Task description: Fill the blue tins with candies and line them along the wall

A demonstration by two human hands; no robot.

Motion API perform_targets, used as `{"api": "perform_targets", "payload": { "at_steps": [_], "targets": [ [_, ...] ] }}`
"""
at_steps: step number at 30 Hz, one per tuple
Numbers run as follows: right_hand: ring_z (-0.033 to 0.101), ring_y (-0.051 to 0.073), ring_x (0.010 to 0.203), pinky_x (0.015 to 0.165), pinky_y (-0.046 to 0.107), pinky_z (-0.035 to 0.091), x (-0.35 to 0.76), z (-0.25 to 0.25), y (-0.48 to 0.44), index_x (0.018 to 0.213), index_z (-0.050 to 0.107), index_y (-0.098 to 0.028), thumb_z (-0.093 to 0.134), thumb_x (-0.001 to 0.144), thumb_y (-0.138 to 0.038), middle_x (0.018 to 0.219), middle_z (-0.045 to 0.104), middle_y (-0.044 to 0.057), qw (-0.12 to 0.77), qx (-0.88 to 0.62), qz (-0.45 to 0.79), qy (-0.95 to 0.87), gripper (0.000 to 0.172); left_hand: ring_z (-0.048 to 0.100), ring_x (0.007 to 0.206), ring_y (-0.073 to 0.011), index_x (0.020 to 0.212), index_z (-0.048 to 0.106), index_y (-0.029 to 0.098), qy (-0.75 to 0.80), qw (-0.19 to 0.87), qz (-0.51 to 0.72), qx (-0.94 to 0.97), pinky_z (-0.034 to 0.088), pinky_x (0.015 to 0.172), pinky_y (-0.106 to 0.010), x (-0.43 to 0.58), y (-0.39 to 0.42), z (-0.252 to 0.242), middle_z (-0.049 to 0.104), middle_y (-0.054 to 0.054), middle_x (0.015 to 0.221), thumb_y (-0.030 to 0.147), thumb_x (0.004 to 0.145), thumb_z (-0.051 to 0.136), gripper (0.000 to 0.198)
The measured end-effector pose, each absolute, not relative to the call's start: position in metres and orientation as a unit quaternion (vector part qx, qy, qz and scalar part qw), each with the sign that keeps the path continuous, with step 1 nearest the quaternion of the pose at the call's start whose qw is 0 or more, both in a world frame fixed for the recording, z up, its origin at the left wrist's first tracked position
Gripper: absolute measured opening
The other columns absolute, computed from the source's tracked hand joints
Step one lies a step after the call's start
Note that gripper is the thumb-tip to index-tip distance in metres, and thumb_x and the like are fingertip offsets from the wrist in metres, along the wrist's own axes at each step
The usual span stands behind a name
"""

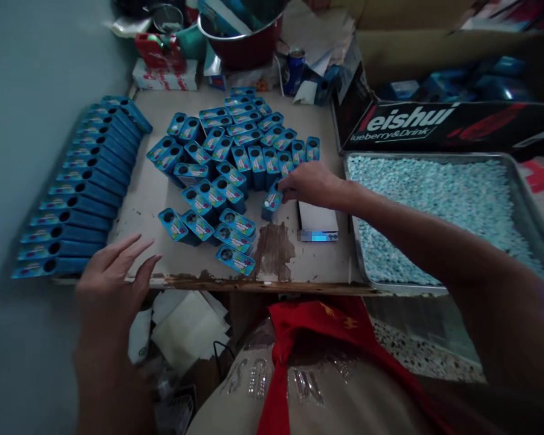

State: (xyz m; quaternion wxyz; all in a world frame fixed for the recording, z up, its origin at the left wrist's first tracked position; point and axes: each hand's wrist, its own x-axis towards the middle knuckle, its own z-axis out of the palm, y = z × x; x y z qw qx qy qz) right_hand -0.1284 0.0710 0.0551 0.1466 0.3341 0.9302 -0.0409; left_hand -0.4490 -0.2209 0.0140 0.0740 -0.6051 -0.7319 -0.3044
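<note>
Blue boxes point(214, 139) occupy the worktop point(317, 261). Right hand point(312, 181) grips one box point(271, 203) in its fingers point(286, 182); left hand point(109, 272) holds its fingers apart.

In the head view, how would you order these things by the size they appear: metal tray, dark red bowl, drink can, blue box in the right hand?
Largest to smallest:
1. Metal tray, partly behind the arm
2. Dark red bowl, cut by the picture's edge
3. Drink can and blue box in the right hand: too alike to rank
</note>
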Motion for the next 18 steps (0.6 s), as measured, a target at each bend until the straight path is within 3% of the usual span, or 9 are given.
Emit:
{"api": "perform_targets", "payload": {
  "at_steps": [3,6,11,14,16,18],
  "targets": [
    [0.077,0.032,0.103,0.077,0.037,0.041,-0.085,0.060,0.060,0.127,0.093,-0.029,0.075,0.114,-0.037,0.113,0.086,0.010,0.121,0.424,-0.044,0.896,0.024,0.083,0.128,-0.0433,0.149,0.061,0.083,-0.733,0.086,-0.309,-0.599,0.066,0.113,-0.076,-0.442,-0.219,0.022,0.073,0.026,0.149,0.044,0.097,0.081,0.068],
    [0.075,0.030,0.097,0.074,0.037,0.036,-0.046,0.062,0.047,0.122,0.093,-0.021,0.075,0.114,-0.035,0.107,0.086,0.014,0.116,0.496,-0.043,0.859,0.024,0.084,0.125,-0.0433,0.145,0.064,0.084,-0.723,0.092,-0.335,-0.598,0.068,0.110,-0.075,-0.425,-0.208,0.029,0.075,0.027,0.144,0.045,0.095,0.081,0.066],
    [0.074,0.027,0.096,0.076,0.035,0.036,-0.013,0.059,0.034,0.124,0.092,-0.022,0.074,0.115,-0.032,0.107,0.087,0.011,0.076,0.537,-0.103,0.834,0.023,0.083,0.126,-0.0466,0.150,0.066,0.079,-0.671,0.074,-0.340,-0.655,0.069,0.111,-0.074,-0.392,-0.179,0.037,0.078,0.018,0.146,0.037,0.088,0.079,0.076],
    [0.073,0.024,0.088,0.077,0.035,0.039,0.015,0.059,0.035,0.127,0.090,-0.018,0.084,0.110,-0.032,0.099,0.085,0.010,0.002,0.565,-0.151,0.811,0.022,0.080,0.129,-0.0498,0.159,0.060,0.076,-0.661,0.080,-0.304,-0.681,0.067,0.114,-0.076,-0.378,-0.169,0.042,0.076,0.011,0.152,0.031,0.083,0.080,0.091],
    [0.072,0.024,0.085,0.079,0.035,0.042,0.044,0.054,0.037,0.120,0.088,-0.016,0.085,0.110,-0.030,0.096,0.083,0.010,-0.036,0.574,-0.158,0.802,0.017,0.081,0.128,-0.0497,0.159,0.060,0.076,-0.657,0.088,-0.299,-0.686,0.067,0.114,-0.077,-0.368,-0.166,0.046,0.077,0.011,0.151,0.030,0.084,0.080,0.090],
    [0.075,0.029,0.100,0.086,0.038,0.046,0.076,0.037,0.038,0.125,0.085,-0.016,0.084,0.109,-0.026,0.112,0.085,0.016,-0.020,0.547,-0.142,0.825,0.019,0.083,0.124,-0.0472,0.154,0.065,0.075,-0.649,0.086,-0.318,-0.686,0.068,0.113,-0.076,-0.352,-0.164,0.050,0.080,0.013,0.145,0.030,0.089,0.079,0.080]
  ]
}}
